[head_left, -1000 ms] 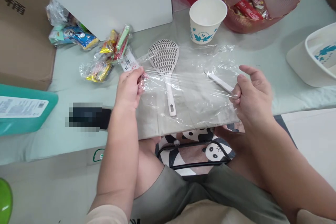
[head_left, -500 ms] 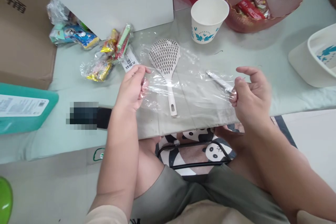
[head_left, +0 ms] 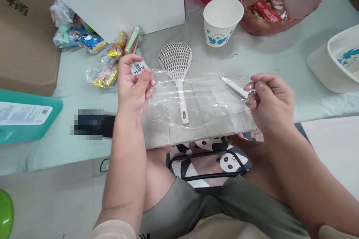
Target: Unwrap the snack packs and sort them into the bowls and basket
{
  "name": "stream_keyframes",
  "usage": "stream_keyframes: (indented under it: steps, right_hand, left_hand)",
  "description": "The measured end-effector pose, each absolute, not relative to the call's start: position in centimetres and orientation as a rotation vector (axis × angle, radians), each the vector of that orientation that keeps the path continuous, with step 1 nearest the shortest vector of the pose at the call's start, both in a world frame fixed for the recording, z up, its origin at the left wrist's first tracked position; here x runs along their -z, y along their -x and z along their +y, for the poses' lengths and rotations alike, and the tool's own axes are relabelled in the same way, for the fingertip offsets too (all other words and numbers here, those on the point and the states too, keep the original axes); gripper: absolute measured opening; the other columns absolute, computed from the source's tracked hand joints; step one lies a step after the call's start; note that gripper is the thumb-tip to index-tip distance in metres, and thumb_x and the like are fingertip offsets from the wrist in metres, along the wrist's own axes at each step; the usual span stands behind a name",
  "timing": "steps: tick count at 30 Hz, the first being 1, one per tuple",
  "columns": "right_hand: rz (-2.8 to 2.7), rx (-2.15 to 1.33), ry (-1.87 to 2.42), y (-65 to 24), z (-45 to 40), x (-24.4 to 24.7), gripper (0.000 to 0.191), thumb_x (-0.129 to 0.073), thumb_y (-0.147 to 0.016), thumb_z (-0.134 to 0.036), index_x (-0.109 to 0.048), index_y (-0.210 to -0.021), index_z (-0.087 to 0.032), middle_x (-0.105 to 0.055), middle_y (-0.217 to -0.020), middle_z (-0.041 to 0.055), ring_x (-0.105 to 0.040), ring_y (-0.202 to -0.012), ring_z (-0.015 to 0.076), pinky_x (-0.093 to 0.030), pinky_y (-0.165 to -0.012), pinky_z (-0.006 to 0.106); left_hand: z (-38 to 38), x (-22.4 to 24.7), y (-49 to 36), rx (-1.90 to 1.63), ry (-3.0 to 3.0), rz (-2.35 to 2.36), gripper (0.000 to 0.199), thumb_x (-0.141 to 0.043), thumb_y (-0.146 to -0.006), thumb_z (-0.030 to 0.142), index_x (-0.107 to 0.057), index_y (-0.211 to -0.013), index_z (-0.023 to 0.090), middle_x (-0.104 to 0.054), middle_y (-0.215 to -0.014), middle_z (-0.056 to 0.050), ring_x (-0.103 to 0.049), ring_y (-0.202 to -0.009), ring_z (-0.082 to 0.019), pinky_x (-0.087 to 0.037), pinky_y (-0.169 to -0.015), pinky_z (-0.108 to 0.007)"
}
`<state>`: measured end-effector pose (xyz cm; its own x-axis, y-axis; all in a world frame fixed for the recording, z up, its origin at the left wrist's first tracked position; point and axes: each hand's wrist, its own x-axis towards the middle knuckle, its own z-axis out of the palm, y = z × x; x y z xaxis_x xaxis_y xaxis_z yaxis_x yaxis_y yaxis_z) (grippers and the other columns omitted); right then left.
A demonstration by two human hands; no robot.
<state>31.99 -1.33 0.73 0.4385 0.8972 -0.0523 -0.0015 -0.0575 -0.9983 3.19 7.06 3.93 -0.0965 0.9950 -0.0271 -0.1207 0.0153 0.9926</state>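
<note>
Clear plastic wrap [head_left: 207,101] is stretched between my two hands, above the table. My left hand [head_left: 137,86] is closed on one end of it, close to a white printed label [head_left: 139,68]. The other end is pinched by my right hand [head_left: 270,99]. A narrow white strip [head_left: 234,86] runs up to the fingers of that hand; whether they grip it too, I cannot tell. Behind the wrap lies a light-coloured skimmer [head_left: 176,61] with a perforated bowl, its handle toward me. Neither hand touches the skimmer.
Behind the skimmer stand a paper cup [head_left: 223,22], a white box [head_left: 126,0] and a red bowl [head_left: 280,26] with snacks. Wrapped snacks [head_left: 108,76] lie at left, near a dark phone [head_left: 92,124] and a teal container [head_left: 28,134]. A white bin [head_left: 322,67] is at right.
My left hand has turned and moved slightly left and up. The wrap has shifted toward me, off the skimmer's upper bowl, and is drawn tauter. My right hand has moved slightly right.
</note>
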Motion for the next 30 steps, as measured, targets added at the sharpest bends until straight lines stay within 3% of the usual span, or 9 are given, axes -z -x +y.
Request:
stream_keyframes:
  steps: [5,8,11,13,17,20,23,26,30]
  right_hand:
    - [-0.898,-0.93,1.274,-32.8,-1.0,-1.0,0.039,-0.08,-0.07,-0.029,-0.071,-0.108,-0.03,-0.064,-0.09,-0.0016,-0.053,-0.065,0.0118,-0.048,-0.063,0.03]
    - [-1.189,-0.839,1.386,-33.4,-1.1,-0.7,0.054,-0.083,-0.066,-0.023,-0.071,-0.118,-0.033,-0.06,-0.083,-0.0024,-0.056,-0.075,0.0159,-0.053,-0.078,0.036]
    - [-1.42,-0.555,1.594,-33.7,-1.2,-0.3,0.027,-0.076,-0.077,-0.023,-0.077,-0.103,-0.031,-0.056,-0.079,0.0012,-0.058,-0.08,0.0197,-0.052,-0.088,0.043]
    - [-1.461,-0.353,1.608,-33.6,-1.3,-0.4,0.01,-0.072,-0.082,-0.025,-0.077,-0.088,-0.03,-0.059,-0.092,0.0058,-0.061,-0.095,0.0243,-0.05,-0.096,0.048]
    - [-1.402,-0.385,1.43,-33.3,-1.5,-1.0,0.006,-0.07,-0.084,-0.026,-0.07,-0.078,-0.028,-0.065,-0.122,0.0075,-0.06,-0.124,0.0293,-0.043,-0.112,0.053]
    - [-1.217,-0.668,1.321,-33.2,-1.7,-1.3,0.007,-0.067,-0.087,-0.025,-0.067,-0.081,-0.028,-0.073,-0.089,0.0036,-0.072,-0.094,0.0239,-0.053,-0.094,0.046]
    - [-0.975,-0.833,1.303,-33.0,-1.4,-1.4,0.007,-0.07,-0.084,-0.024,-0.065,-0.084,-0.028,-0.062,-0.061,-0.0036,-0.063,-0.058,0.0164,-0.053,-0.065,0.035]
    - [-0.754,-1.018,1.271,-32.7,-1.0,-1.6,0.024,-0.078,-0.073,-0.031,-0.065,-0.092,-0.028,-0.057,-0.057,-0.0069,-0.057,-0.05,0.0135,-0.048,-0.055,0.03]
    - [-0.818,-1.303,1.401,-32.7,-1.1,-1.6,0.038,-0.088,-0.063,-0.036,-0.069,-0.093,-0.022,-0.065,-0.066,-0.003,-0.061,-0.054,0.0132,-0.049,-0.052,0.028]
  left_hand:
    - [7.0,-4.0,-2.1,-1.196,-1.304,1.129,0.028,-0.092,-0.063,0.02,-0.079,-0.087,0.022,-0.063,-0.075,0.001,-0.056,-0.068,-0.009,-0.047,-0.062,-0.021]
    - [7.2,-3.9,-1.6,-1.171,-1.433,1.301,0.023,-0.086,-0.069,0.014,-0.081,-0.089,0.025,-0.056,-0.073,0.003,-0.052,-0.068,-0.009,-0.048,-0.066,-0.021]
    - [7.4,-3.8,-1.4,-1.213,-1.65,1.438,0.009,-0.084,-0.076,0.019,-0.08,-0.081,0.025,-0.05,-0.074,0.002,-0.048,-0.068,-0.01,-0.047,-0.067,-0.023]
    - [7.3,-3.9,-1.4,-1.287,-1.746,1.41,0.007,-0.085,-0.077,0.021,-0.078,-0.077,0.025,-0.058,-0.088,-0.001,-0.057,-0.086,-0.013,-0.05,-0.079,-0.023]
    - [6.6,-4.6,-2.3,-1.348,-1.585,1.088,0.015,-0.078,-0.082,0.024,-0.068,-0.071,0.023,-0.073,-0.106,-0.001,-0.064,-0.119,-0.019,-0.048,-0.109,-0.033]
    - [6.0,-5.4,-3.4,-1.278,-1.354,1.005,0.022,-0.077,-0.08,0.033,-0.058,-0.074,0.026,-0.073,-0.071,0.004,-0.073,-0.078,-0.017,-0.059,-0.084,-0.034]
    - [5.9,-5.5,-4.2,-1.204,-1.229,1.12,0.031,-0.081,-0.078,0.04,-0.053,-0.081,0.027,-0.064,-0.055,0.008,-0.059,-0.046,-0.012,-0.043,-0.046,-0.025]
    - [6.2,-4.9,-4.5,-1.177,-1.14,1.196,0.034,-0.081,-0.079,0.043,-0.051,-0.084,0.028,-0.061,-0.053,0.008,-0.047,-0.036,-0.008,-0.021,-0.037,-0.026]
    - [6.9,-3.9,-4.3,-1.169,-1.062,1.26,0.032,-0.08,-0.082,0.04,-0.051,-0.085,0.027,-0.057,-0.051,0.008,-0.039,-0.033,-0.005,-0.012,-0.039,-0.027]
